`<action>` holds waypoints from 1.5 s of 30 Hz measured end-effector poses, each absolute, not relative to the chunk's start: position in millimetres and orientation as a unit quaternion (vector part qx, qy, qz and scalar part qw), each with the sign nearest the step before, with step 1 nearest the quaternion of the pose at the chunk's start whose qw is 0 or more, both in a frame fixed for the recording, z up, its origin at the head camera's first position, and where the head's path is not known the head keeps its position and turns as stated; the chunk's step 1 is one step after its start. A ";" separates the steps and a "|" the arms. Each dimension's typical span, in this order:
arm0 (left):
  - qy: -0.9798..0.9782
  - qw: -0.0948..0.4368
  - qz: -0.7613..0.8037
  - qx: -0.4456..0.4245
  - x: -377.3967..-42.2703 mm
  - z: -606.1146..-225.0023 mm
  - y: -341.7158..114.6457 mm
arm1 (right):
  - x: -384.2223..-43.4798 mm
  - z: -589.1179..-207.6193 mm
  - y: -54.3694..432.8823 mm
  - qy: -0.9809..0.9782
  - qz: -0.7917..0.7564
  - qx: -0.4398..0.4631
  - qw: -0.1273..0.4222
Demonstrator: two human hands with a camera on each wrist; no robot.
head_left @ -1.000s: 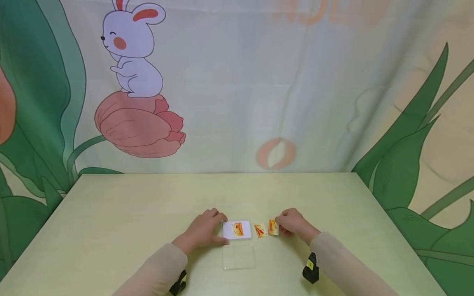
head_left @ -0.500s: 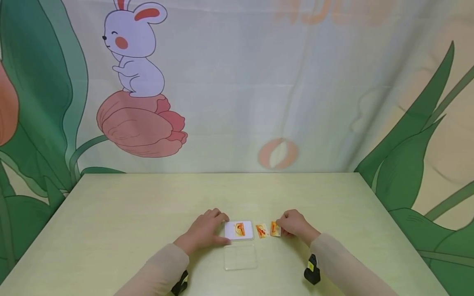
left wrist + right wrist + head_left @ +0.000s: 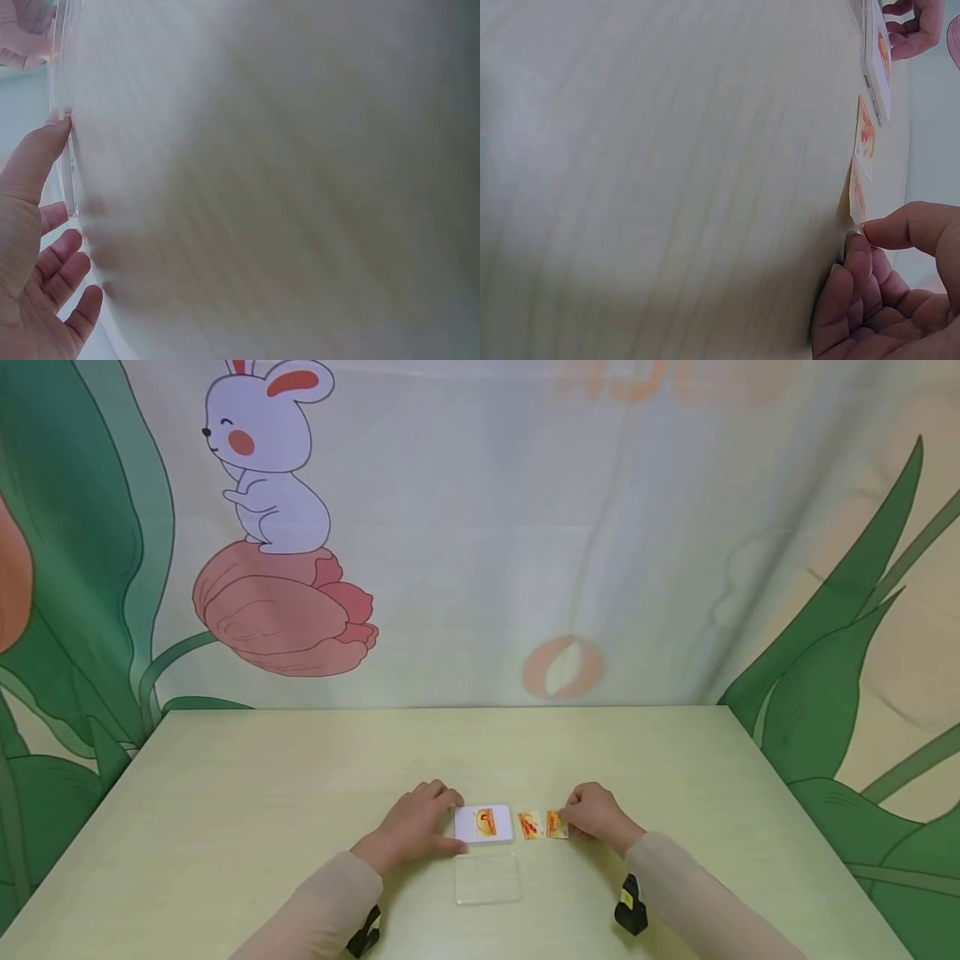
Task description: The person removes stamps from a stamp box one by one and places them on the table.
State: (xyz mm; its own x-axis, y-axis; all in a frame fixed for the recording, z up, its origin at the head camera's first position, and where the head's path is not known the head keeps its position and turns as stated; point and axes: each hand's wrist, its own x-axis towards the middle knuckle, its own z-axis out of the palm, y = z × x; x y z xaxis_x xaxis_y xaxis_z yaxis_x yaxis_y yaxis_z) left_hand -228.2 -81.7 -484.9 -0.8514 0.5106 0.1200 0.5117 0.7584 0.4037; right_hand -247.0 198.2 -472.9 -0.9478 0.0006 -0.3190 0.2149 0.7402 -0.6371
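The orange card (image 3: 555,827) has dipped slightly, pinched by the right hand (image 3: 597,814), thumb against forefinger, well short of the worktop (image 3: 262,777)'s far edge; beside it, another card (image 3: 530,826), then a white-topped case (image 3: 467,825) the spread left hand (image 3: 411,827) seemingly grips.

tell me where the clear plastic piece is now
In the head view, the clear plastic piece lies on the table right of the left sleeve, just below the white rectangle.
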 end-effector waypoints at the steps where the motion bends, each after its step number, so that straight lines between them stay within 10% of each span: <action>1: -0.938 0.003 -0.215 -0.273 -228.4 -484.9 -81.7 | -246.4 -471.9 197.6 0.922 -0.353 0.059 0.149; 45: -0.936 0.008 -0.215 -0.279 -231.1 -486.6 -81.0 | -244.0 -463.6 197.3 0.933 -0.328 0.038 0.146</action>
State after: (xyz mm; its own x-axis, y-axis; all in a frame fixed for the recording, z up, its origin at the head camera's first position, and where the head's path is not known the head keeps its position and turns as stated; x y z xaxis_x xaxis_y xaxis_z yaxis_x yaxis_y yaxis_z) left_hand -231.1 -81.0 -486.6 -0.8440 0.5193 0.1341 0.5258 0.7520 0.3975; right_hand -244.0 197.3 -463.6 -0.9545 -0.0241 -0.2972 0.1672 0.7820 -0.6004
